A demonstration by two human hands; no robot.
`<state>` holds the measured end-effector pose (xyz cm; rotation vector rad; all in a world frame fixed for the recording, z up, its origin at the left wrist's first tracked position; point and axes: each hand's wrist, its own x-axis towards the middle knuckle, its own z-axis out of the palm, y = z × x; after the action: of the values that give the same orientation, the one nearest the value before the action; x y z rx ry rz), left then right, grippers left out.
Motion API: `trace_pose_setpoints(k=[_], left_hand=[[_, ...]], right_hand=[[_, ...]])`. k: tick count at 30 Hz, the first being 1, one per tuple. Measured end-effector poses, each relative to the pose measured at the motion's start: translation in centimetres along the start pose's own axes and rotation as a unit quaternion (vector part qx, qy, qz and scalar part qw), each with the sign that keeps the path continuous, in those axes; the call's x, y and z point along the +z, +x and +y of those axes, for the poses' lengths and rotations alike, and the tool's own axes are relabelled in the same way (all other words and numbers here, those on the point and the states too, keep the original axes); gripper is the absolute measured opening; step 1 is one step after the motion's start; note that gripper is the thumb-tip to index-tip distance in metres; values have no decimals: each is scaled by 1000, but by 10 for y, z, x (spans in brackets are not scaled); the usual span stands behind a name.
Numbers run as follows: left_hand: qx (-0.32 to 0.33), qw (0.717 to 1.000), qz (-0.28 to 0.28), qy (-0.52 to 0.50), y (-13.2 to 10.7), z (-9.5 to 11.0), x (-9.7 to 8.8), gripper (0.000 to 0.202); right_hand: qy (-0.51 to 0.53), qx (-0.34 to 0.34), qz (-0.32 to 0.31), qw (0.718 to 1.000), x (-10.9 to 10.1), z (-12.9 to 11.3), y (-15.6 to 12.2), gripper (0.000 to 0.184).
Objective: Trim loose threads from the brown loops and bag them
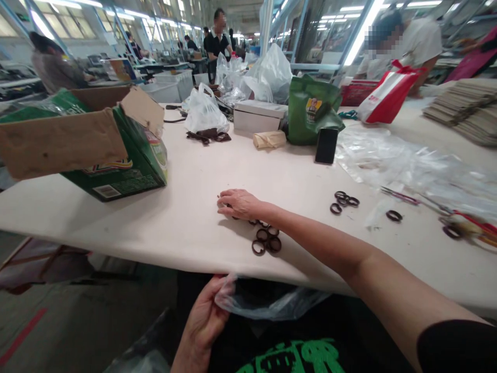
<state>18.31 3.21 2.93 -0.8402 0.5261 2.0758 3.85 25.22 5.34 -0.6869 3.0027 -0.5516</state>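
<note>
My left hand (207, 311) is below the table's front edge, its thumb and fingers pinched on the rim of a clear plastic bag (272, 309). The bag's mouth gapes against the table edge. Over the tabletop, my right hand (238, 203) reaches left with fingers stretched and slightly curved, palm down. Small dark brown rings (267, 241) lie in a cluster under and just in front of its wrist. Part of the cluster is hidden by the hand, and I cannot make out what lies beneath the fingers. Several more brown rings (341, 199) lie farther right.
An open green cardboard box (116, 181) stands at left. Toward the back are a white box (258, 118), a green pouch (310, 111) and a phone (326, 146). Clear plastic sheets (411, 155) and scissors (399, 195) lie at right. Other people work beyond the table.
</note>
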Motion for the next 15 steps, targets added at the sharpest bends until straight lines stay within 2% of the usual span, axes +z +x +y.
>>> trace_pose_setpoints(k=[7, 11, 15], left_hand=[[-6, 1000, 16, -7, -4, 0, 4, 24], [-8, 1000, 24, -19, -7, -1, 8, 26], [-13, 999, 34, -32, -9, -3, 10, 30]], right_hand=[[-22, -29, 17, 999, 9, -47, -101, 37], [-33, -37, 37, 998, 15, -71, -134, 30], [-53, -38, 55, 996, 25, -89, -154, 34]])
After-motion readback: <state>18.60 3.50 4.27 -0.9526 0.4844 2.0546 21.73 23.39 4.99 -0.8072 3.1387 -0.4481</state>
